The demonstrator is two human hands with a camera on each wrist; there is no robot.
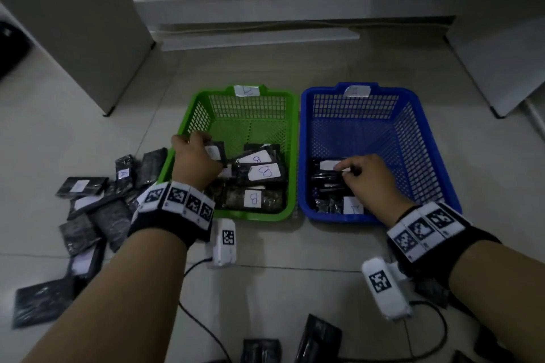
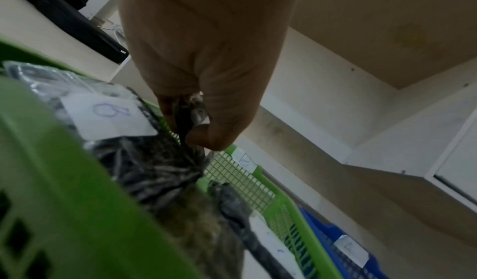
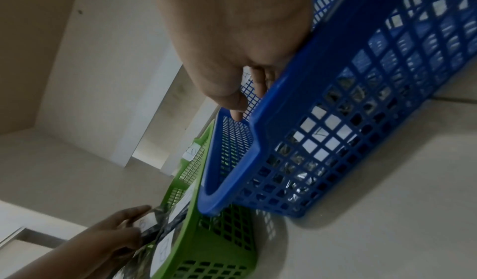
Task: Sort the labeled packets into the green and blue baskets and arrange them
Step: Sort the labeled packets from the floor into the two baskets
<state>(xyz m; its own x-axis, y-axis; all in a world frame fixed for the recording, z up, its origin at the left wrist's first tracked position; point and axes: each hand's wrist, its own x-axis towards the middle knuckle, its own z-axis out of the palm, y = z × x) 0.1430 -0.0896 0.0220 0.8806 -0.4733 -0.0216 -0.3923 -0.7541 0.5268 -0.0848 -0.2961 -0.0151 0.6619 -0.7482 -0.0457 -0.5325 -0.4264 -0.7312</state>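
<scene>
The green basket [image 1: 244, 216], tagged B, holds several dark packets with B labels [image 1: 253, 199]. My left hand [image 1: 206, 144] is inside its left side and pinches the edge of another B packet [image 1: 216, 152]; the left wrist view shows thumb and fingers closed on that dark packet [image 2: 191, 161]. To the right stands the blue basket [image 1: 333, 218], with a few dark packets [image 1: 339, 205] at its near left. My right hand [image 1: 346, 169] reaches into it, fingers curled on a white-labeled packet [image 1: 327, 165]. In the right wrist view the blue rim [image 3: 260, 132] hides those fingertips.
A heap of loose dark packets [image 1: 94, 209] lies on the floor left of the green basket. More packets [image 1: 321, 336] and black cables [image 1: 200, 324] lie near the bottom edge. A cabinet [image 1: 73, 23] stands at far left, and flat white boards [image 1: 259, 38] lie beyond the baskets.
</scene>
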